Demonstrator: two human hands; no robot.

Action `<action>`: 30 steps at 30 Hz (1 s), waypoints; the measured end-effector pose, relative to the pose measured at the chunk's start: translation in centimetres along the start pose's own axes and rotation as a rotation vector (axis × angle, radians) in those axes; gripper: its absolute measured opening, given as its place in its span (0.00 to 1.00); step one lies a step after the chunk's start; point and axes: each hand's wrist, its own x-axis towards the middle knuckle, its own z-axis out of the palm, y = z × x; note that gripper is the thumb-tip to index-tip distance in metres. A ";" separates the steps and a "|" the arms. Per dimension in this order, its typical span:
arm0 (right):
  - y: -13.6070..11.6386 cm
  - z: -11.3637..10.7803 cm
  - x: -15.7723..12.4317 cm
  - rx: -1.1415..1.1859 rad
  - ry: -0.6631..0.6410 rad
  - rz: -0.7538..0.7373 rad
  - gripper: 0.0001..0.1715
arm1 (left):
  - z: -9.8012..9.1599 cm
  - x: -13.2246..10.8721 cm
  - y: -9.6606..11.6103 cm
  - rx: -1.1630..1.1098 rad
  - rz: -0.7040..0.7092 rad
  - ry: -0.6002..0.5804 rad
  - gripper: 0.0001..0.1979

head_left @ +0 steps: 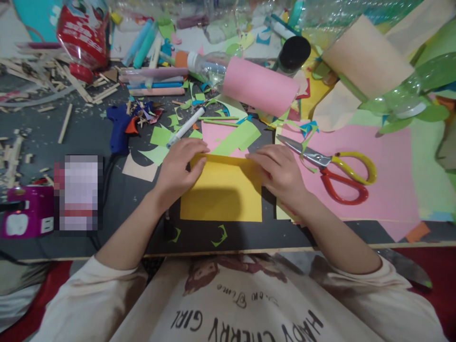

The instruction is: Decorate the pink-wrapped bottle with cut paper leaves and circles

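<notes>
A sheet of yellow paper [221, 194] lies on the dark table in front of me. Its far edge shows a narrow darker strip that looks folded over. My left hand [183, 164] pinches the far left corner between thumb and fingers. At the far right corner, my right hand [280, 171] grips the sheet with curled fingers; its thumb is partly hidden. Just beyond the sheet are green paper pieces [240, 140] and a white marker [187, 126]. Scissors [326, 164] with one yellow and one red handle rest on pink paper [388, 156], right of my right hand.
A blue glue gun [119, 128] and a purple box [28, 211] are on the left, near wooden stick scraps [14, 152]. Farther back lie a pink paper-wrapped bottle [260, 88], a red-labelled bottle [83, 38], a black-capped container [294, 54] and several markers [156, 78].
</notes>
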 end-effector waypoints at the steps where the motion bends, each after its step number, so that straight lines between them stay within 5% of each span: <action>1: 0.2 0.0 0.0 -0.008 0.008 0.000 0.18 | 0.0 -0.1 0.1 0.024 0.043 0.029 0.09; 3: 0.4 0.1 0.0 -0.022 0.031 0.005 0.19 | -0.1 -0.5 0.9 0.027 0.180 0.029 0.10; 6: 0.6 0.1 0.0 -0.015 0.075 0.018 0.21 | 0.1 -1.3 2.8 -0.028 0.513 -0.242 0.12; 8: 0.6 0.2 0.0 -0.019 0.089 0.034 0.21 | 0.6 -2.0 4.0 0.043 0.607 -0.365 0.15; 16: 0.4 0.1 0.3 -0.040 0.096 -0.057 0.17 | 2.2 -2.5 4.1 0.104 0.545 -0.715 0.30; 21: 0.4 -0.2 0.2 -0.074 0.013 -0.089 0.14 | 2.1 -2.1 3.9 0.108 0.547 -0.663 0.25; 27: 0.0 -0.6 0.2 -0.022 -0.090 -0.145 0.12 | 1.6 -2.1 4.4 0.214 0.566 -0.285 0.14; 30: -0.1 -0.7 0.3 -0.005 -0.113 -0.146 0.11 | 1.6 -2.3 4.7 0.312 0.476 -0.279 0.16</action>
